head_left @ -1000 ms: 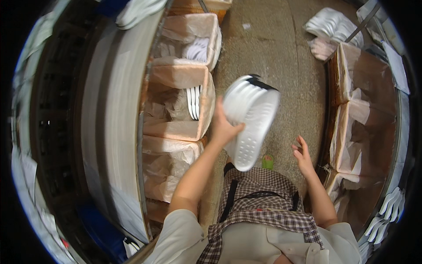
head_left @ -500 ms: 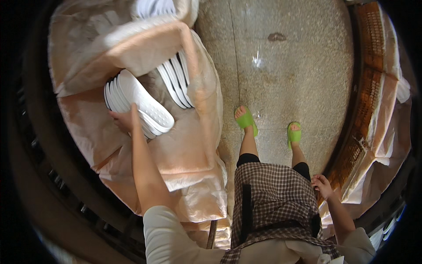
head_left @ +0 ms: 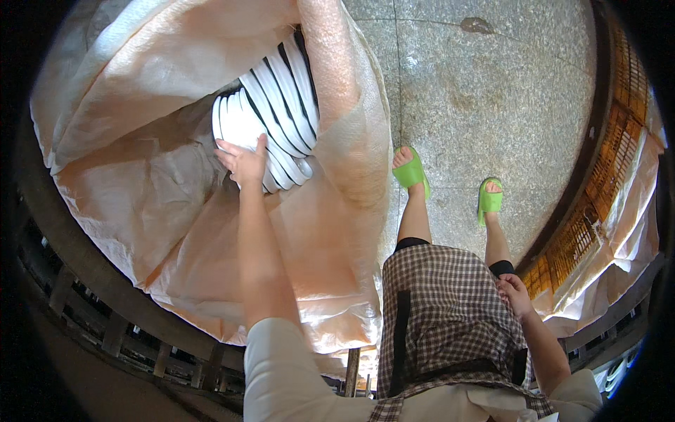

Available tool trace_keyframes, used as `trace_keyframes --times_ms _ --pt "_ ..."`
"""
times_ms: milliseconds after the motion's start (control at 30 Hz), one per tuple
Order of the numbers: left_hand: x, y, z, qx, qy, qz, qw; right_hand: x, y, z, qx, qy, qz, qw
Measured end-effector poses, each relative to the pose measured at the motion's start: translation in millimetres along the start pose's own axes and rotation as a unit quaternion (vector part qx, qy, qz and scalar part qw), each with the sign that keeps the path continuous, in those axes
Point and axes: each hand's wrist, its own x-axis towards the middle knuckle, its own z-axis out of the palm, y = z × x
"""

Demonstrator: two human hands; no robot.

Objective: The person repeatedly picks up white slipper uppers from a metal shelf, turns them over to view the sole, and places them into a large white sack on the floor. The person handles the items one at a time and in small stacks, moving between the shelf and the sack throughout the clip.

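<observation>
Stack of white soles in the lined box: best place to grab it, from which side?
Take the white soles by the near ends of the stack, where the left hand rests. They stand on edge in the plastic liner, so come from the open top, clamping across the flat faces.

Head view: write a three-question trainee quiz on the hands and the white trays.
1. True or false: the left hand rests on the stack of white trays inside the plastic-lined box.
2. Where is the right hand? A) in the box B) at the person's side by the checked skirt C) on the floor
3. Fill in: the sandals on the stone floor are ____ in colour.

Key: 1 true; 2 B; 3 green.
</observation>
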Motion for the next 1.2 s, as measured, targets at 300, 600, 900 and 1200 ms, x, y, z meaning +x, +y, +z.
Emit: trace_keyframes --times_ms 300,600,900,1200 --pt "8.3 6.9 -70.7 0.049 -0.061 0.084 0.993 -26.8 -17.5 13.6 -0.086 0.016 -0.080 0.993" --pt "-274.2 -6.7 -103.3 -0.151 -0.003 0.317 0.936 -51.3 -5.3 -51.3 -0.067 0.059 -0.167 0.982" --pt "-484.2 -123.4 -186.8 -0.199 -0.173 0.310 0.914 -64.4 -8.4 -185.5 -0.397 0.225 -0.235 0.858" --pt "-559.0 -185.6 -246.5 -0.270 -0.024 0.209 0.940 -131.3 -139.8 -48.3 -0.415 0.119 -0.264 0.863"
